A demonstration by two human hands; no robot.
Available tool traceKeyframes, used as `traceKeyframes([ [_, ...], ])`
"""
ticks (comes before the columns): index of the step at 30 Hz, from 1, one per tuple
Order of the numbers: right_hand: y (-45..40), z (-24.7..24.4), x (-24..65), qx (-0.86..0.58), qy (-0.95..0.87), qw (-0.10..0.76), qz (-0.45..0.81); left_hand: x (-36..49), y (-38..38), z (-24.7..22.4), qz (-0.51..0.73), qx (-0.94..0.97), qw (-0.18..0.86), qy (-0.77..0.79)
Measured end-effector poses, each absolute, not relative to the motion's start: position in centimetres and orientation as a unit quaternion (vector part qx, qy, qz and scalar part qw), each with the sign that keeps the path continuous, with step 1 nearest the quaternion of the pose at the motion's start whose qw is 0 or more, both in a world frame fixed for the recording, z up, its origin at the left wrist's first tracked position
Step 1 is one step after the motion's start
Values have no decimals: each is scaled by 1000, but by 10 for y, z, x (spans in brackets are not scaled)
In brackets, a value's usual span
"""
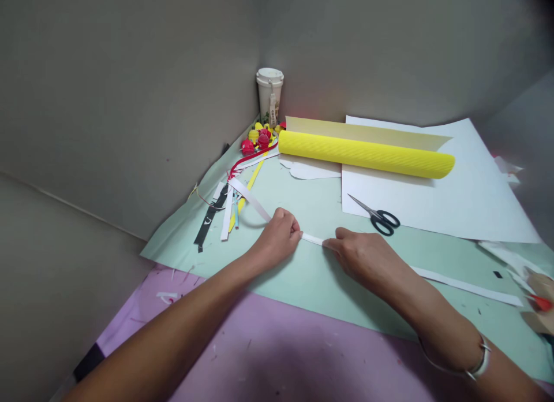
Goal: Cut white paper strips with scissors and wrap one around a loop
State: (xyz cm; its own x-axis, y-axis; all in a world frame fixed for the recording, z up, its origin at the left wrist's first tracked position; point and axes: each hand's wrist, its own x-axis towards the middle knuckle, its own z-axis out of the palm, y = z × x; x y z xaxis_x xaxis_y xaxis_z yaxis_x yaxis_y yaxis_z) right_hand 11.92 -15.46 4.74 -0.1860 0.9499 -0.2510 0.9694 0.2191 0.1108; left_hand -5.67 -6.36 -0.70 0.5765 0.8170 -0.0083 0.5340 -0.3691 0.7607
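A long, narrow white paper strip [312, 239] runs between my two hands just over the green sheet [298, 286]. My left hand [279, 234] pinches it with the fingers curled in, and the strip's left part rises behind that hand toward the pile of strips. My right hand [361, 255] grips the strip a short way to the right, thumb and forefinger closed on it. Beyond the right wrist a white strip [471, 286] lies flat; whether it is the same piece is hidden by my forearm. Black-handled scissors [381, 220] rest behind my right hand.
A yellow corrugated roll [367, 153] lies across a large white sheet [433, 211] at the back. In the corner stand a lidded cup [269, 93] and red and yellow paper pieces [259, 137]. Black strips [212, 217] and yellow strips [253, 182] lie left. Grey walls enclose the table.
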Motion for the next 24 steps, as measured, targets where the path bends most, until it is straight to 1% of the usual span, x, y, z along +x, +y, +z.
traceKeyframes([
  [24, -155, 44, 121, 617, 774, 142, -27, -47, -65, -6, 144, 847, 262, 440],
])
